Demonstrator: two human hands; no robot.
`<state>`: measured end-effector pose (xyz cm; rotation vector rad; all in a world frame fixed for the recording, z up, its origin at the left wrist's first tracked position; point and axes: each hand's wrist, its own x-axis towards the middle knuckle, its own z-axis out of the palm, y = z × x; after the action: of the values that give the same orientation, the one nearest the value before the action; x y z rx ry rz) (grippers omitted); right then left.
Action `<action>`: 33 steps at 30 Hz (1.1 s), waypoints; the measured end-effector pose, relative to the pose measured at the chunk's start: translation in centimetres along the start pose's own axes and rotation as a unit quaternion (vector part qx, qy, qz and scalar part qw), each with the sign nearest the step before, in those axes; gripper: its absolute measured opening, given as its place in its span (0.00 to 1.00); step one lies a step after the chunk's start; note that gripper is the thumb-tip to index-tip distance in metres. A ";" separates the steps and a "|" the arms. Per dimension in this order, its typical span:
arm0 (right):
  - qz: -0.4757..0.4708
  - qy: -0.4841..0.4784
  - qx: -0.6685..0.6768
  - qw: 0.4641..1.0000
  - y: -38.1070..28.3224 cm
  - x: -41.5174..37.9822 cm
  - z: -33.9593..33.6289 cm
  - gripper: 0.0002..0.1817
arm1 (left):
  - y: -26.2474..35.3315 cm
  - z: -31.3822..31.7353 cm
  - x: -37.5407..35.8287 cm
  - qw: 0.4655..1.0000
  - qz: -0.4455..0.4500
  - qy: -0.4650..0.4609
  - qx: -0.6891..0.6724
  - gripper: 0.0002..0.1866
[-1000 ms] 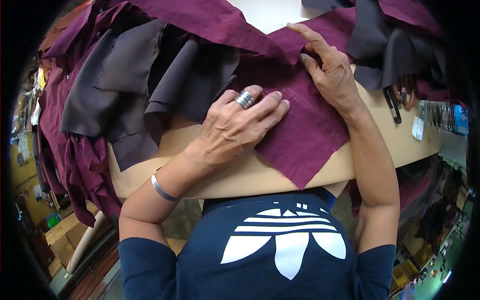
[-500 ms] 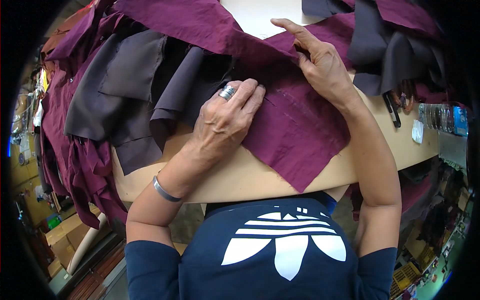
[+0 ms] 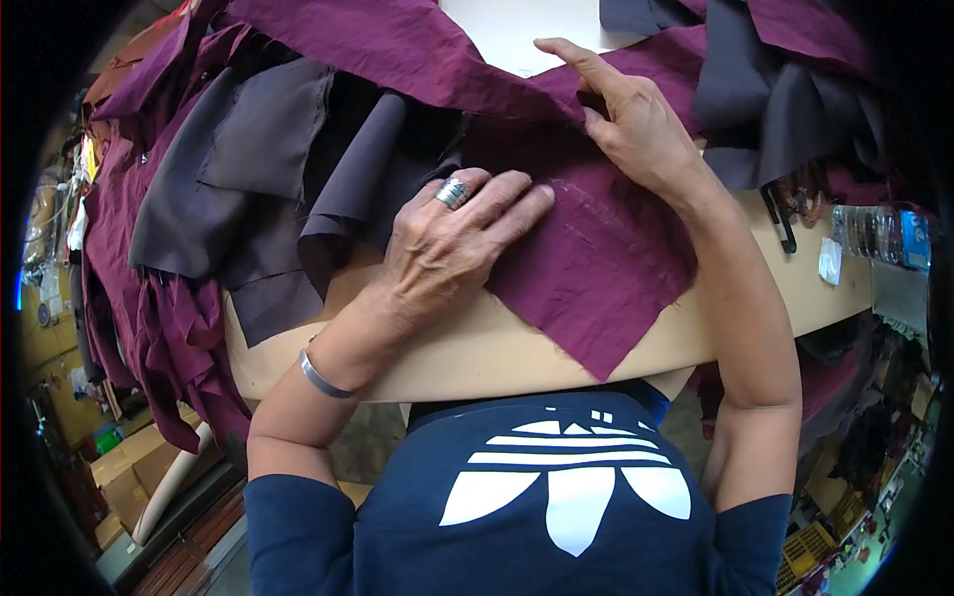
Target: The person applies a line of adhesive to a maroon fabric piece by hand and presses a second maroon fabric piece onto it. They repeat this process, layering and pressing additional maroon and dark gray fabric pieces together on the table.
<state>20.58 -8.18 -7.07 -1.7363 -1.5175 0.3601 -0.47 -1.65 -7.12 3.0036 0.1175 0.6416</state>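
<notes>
A burgundy cloth [image 3: 606, 288] lies over the table, one frayed corner pointing toward me, with a pale seam line across it. My left hand [image 3: 457, 228], wearing a wide silver ring, rests on the cloth's left part; its fingers are stretched out and slightly apart, the thumb hidden. The folded upper edge of the cloth is pinched in my right hand [image 3: 641, 129], between thumb and bent fingers, while the index finger points out to the left. Dark grey cloth [image 3: 388, 169] lies in folds just beyond my left hand.
More burgundy cloth [image 3: 129, 288] hangs off the table's left side. Dark grey cloth [image 3: 735, 119] is heaped at the right, near a black pen-like object [image 3: 780, 221], a white scrap [image 3: 830, 260] and a clear plastic bottle [image 3: 867, 234]. The tan table [image 3: 477, 363] curves along my front.
My left hand has slid slightly right, its fingers spreading out more over the cloth. My right hand keeps its pinch, moved only slightly. The cloth's near corner has shifted a little to the right.
</notes>
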 end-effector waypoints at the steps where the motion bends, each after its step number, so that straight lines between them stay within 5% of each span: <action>1: 0.020 -0.007 0.001 1.000 -0.6 0.3 -0.2 0.40 | -0.1 0.0 0.1 1.000 -0.012 0.006 0.000 0.25; 10: 0.048 -0.032 -0.004 0.998 -0.6 1.0 0.4 0.40 | -0.7 0.0 0.8 0.998 -0.055 0.001 0.043 0.16; 33: 0.075 0.087 -0.105 0.988 0.1 2.1 1.3 0.22 | -0.7 -0.1 0.5 0.999 -0.013 0.003 0.030 0.25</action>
<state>20.32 -5.76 -7.46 -1.9982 -1.3430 0.1225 -0.08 -0.87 -6.91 3.0516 0.1780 0.6577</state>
